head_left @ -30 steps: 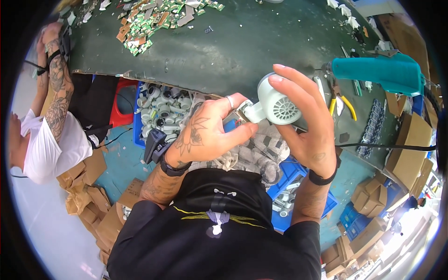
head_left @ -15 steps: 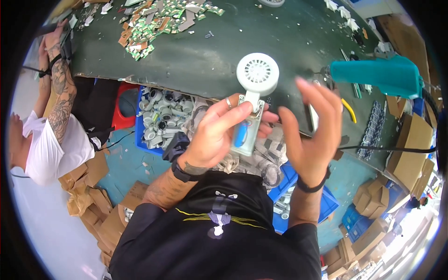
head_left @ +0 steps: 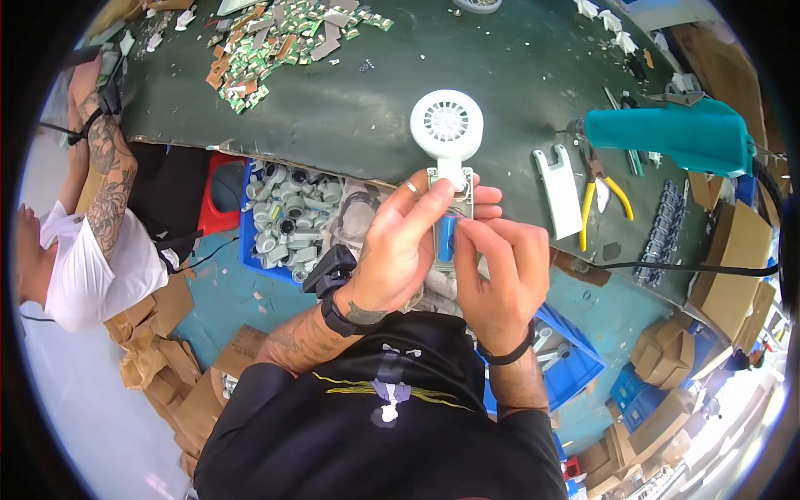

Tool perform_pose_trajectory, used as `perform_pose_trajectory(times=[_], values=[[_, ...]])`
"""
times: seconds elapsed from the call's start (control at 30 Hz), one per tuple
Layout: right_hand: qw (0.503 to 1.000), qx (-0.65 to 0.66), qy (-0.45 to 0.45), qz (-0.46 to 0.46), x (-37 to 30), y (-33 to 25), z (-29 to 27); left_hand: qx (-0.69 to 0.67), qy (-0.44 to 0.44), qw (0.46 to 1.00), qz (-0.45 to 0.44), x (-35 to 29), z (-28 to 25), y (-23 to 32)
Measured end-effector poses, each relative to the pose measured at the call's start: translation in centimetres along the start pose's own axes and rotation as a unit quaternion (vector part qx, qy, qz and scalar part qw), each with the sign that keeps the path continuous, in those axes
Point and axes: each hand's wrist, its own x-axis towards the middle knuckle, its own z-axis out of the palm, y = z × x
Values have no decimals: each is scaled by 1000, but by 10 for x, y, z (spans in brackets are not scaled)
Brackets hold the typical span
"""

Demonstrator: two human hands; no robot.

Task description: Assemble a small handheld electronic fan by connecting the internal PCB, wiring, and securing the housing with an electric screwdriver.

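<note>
My left hand (head_left: pixel 400 229) is closed around a pale handheld fan, its thumb pressed on the neck below the round grille. The fan head (head_left: pixel 447 125) points away from me, and its handle is uncovered, showing a blue cylindrical battery (head_left: pixel 446 239) inside. My right hand (head_left: pixel 507 271) is closed, thumb and forefinger bent in at the right side of the battery. Whether those fingertips grip the battery or a small part beside it cannot be made out. A loose white handle cover (head_left: pixel 559 193) lies on the bench to the right, next to yellow-handled cutters (head_left: pixel 598 196).
A teal power tool (head_left: pixel 671 137) lies at the right of the dark bench (head_left: pixel 333 117). Green circuit boards (head_left: pixel 275 42) are heaped at the far left. Blue bins with grey-white parts (head_left: pixel 292 221) stand below the bench edge. Another person's tattooed arm (head_left: pixel 108 167) is at the left.
My right hand has come left and down from beside the fan, its spread fingers now closed at the battery. The fan has shifted slightly left and stands straighter in my left hand.
</note>
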Motion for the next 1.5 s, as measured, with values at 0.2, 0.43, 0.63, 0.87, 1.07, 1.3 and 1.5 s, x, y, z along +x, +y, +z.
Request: perform_pose_trajectory(times=[0.2,0.43,0.63,0.87,1.07,1.3,1.5], values=[[998,39,-12,48,-4,-4,-3,-19,25,999,14,1,3,-3],[999,21,4,46,-9,-2,-2,-20,24,999,24,0,5,-6],[999,1,-28,16,-9,-2,-2,-19,28,999,25,-1,4,-6],[1000,-7,-8,-23,-10,-5,6,-12,33,999,25,-1,5,-11],[1000,28,0,-10,-10,-2,4,-2,30,998,49,0,3,-14],[998,26,-19,56,-14,0,1,-4,18,998,56,0,2,-16],[992,86,-50,72,-7,3,2,8,27,998,51,-1,2,-17]])
